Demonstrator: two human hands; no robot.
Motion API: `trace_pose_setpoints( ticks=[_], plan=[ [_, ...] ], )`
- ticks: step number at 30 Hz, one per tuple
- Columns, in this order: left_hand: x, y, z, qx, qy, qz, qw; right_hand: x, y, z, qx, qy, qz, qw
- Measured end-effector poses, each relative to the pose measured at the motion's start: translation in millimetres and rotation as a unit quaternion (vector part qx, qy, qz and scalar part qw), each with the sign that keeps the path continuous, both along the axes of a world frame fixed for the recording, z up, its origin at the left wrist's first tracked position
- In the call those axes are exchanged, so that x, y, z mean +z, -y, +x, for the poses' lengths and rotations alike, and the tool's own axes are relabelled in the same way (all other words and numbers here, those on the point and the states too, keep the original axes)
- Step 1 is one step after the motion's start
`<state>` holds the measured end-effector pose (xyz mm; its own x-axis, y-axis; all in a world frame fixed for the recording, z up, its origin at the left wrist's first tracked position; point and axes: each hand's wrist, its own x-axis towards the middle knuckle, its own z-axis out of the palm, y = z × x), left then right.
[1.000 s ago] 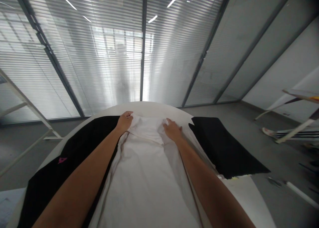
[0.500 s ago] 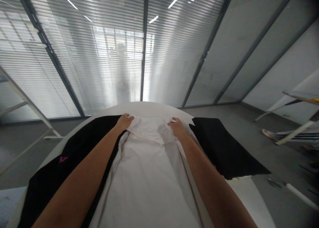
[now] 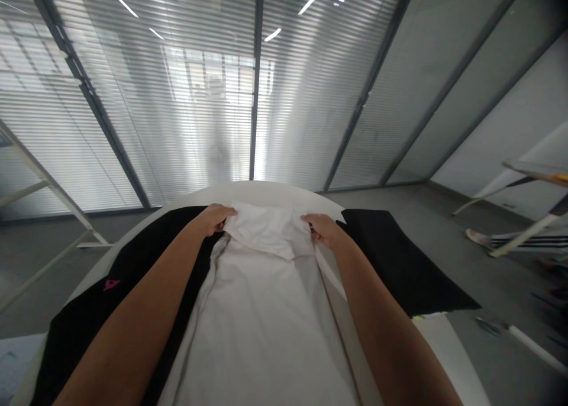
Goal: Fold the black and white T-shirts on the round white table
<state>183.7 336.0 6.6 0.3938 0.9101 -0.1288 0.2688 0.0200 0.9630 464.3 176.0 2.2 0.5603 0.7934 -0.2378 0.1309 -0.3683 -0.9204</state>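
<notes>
A white cloth garment (image 3: 266, 311) lies lengthwise in front of me, its far end folded over in a flap. My left hand (image 3: 217, 216) pinches the flap's left corner, fingers closed on the fabric. At the opposite corner my right hand (image 3: 320, 227) grips the edge between thumb and fingers. Creases run across the flap between the two hands. Beneath and left of my left arm spreads a black cloth (image 3: 84, 311) with a small pink mark. The garment's kind is not plain from here.
A rounded white table (image 3: 275, 190) carries the cloths. Folded black fabric (image 3: 399, 264) hangs past its right edge. A pale metal frame (image 3: 53, 184) stands left. Blinds (image 3: 213, 128) cover the glass wall ahead. At far right, a person's leg (image 3: 519, 240) shows beside another table (image 3: 536, 174).
Both hands have shifted slightly outward, and their grips have turned, with thumbs now toward the cloth's edge. The flap at the far end sits a little higher and flatter.
</notes>
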Motion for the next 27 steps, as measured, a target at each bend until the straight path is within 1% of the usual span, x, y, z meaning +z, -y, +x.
trace_pose_setpoints(
  ticks=[3,7,10,13,15,21,24,27],
  plan=[
    [10.9,4,-2,0.013,-0.03,-0.088,0.996,16.1,8,-3,0.023,-0.016,-0.005,1.0],
    [27.4,11,-7,0.003,-0.04,-0.08,0.996,35.1,17,-8,0.026,-0.031,-0.007,0.999],
    [34.5,12,-13,-0.023,-0.042,-0.078,0.996,41.7,21,-10,0.013,-0.042,-0.002,0.999],
    [36.9,10,-17,-0.055,-0.039,-0.083,0.994,42.0,22,-9,0.005,-0.05,-0.001,0.999],
    [37.3,10,-19,-0.069,-0.029,-0.089,0.993,40.4,23,-7,0.016,-0.051,-0.001,0.999],
    [37.3,14,-15,-0.077,0.024,-0.133,0.988,33.7,21,-3,0.086,-0.036,0.003,0.996],
    [35.9,12,-13,-0.097,0.041,-0.145,0.984,32.1,17,-3,0.086,-0.037,0.003,0.996],
    [33.4,8,-12,-0.092,0.081,-0.135,0.983,31.6,14,-2,0.097,-0.049,0.027,0.994]
  ],
)
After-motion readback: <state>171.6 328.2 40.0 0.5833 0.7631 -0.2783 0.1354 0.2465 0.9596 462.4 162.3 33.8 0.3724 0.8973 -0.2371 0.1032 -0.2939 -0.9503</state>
